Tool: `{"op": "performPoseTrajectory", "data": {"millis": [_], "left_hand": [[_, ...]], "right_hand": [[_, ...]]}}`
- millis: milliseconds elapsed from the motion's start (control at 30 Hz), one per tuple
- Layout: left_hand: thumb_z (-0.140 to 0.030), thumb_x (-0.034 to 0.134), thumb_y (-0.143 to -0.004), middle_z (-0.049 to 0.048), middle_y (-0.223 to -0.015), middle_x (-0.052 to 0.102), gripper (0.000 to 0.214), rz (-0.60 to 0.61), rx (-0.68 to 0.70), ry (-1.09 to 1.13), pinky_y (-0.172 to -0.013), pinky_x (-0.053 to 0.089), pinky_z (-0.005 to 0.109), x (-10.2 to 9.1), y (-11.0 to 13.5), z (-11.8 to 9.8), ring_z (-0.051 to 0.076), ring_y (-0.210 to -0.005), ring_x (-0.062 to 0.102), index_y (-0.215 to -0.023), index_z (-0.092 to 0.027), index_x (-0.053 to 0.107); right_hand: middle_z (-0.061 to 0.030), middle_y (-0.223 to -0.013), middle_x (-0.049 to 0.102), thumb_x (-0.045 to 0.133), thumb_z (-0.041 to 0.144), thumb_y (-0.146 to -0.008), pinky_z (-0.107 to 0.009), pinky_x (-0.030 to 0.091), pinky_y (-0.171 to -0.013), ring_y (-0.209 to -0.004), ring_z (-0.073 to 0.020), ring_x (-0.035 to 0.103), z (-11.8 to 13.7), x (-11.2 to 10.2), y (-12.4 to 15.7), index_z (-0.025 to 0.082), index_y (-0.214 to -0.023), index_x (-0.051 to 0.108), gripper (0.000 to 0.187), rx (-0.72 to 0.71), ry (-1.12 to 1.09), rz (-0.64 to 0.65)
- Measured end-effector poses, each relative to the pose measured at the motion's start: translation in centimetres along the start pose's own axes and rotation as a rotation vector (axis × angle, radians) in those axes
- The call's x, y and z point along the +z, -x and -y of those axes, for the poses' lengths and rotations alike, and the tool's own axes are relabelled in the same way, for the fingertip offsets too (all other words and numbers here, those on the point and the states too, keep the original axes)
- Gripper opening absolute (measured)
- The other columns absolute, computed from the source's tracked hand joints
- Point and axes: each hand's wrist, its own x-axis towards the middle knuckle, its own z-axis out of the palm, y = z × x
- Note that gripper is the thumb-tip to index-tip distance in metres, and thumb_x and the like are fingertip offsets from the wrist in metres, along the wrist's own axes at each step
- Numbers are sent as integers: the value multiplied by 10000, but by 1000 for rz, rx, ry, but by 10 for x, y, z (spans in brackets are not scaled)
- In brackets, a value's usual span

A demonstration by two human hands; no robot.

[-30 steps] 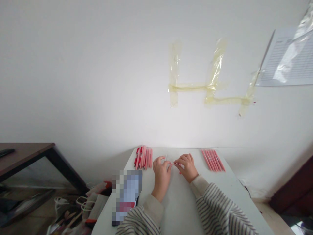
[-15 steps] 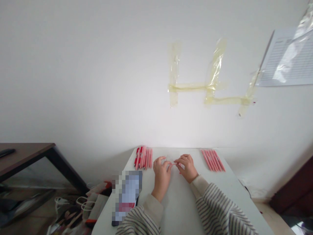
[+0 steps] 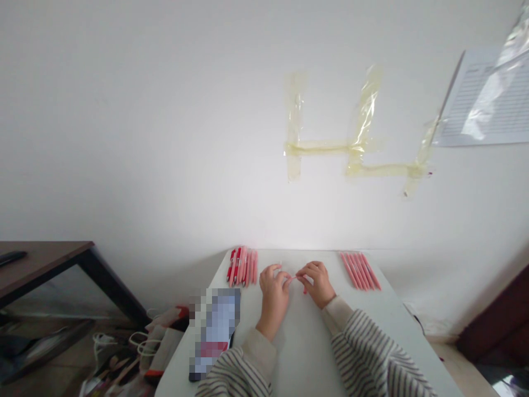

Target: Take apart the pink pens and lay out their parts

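Note:
Over the middle of the white table, my left hand [image 3: 273,295] and my right hand [image 3: 317,282] meet fingertip to fingertip. Both pinch a thin pink pen part [image 3: 294,277], mostly hidden by the fingers. A small red piece [image 3: 305,290] shows just below my right fingers; whether it is held or lies on the table I cannot tell. To the left of my left hand lies a row of pink and red pens [image 3: 242,267], some with dark tips. Beyond my right hand, several pink pens [image 3: 359,271] lie side by side.
A phone [image 3: 217,331], blurred out, lies at the left edge of the white table [image 3: 306,353]. A wall [image 3: 185,138] with yellowed tape stands directly behind. At left are a brown desk [image 3: 45,264] and bags [image 3: 161,347] on the floor.
My right fingers have shifted slightly and closed more tightly near the left fingertips. The small red piece now shows below my right hand. The pen rows have stayed put.

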Motion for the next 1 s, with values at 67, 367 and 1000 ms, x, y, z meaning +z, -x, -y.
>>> {"op": "performPoseTrajectory", "data": {"millis": [67,367,1000], "left_hand": [[-262,628,-880,77,-1153,597,106,-10,6,-4,-1030,453,474,0,0,0,252,-1149,540,-866,-238,730],[-263,632,-885,80,-1159,607,109,2,7,1,-1032,458,478,-3,0,0,250,-1154,543,-879,-241,738],[-266,669,-872,83,-1151,603,99,-1,30,21,-1024,476,509,-2,-2,1,263,-1148,544,-882,-264,767]], "right_hand": [[-50,-927,732,637,312,-930,-433,425,-994,-1045,-251,567,0,0,0,286,-936,764,131,3,-3,4],[-48,-953,726,638,306,-931,-430,427,-989,-1049,-249,566,2,-1,2,290,-936,763,126,2,1,7],[-54,-954,713,663,298,-931,-421,424,-969,-1050,-249,529,-4,3,2,280,-902,778,120,-56,22,-92]]}}
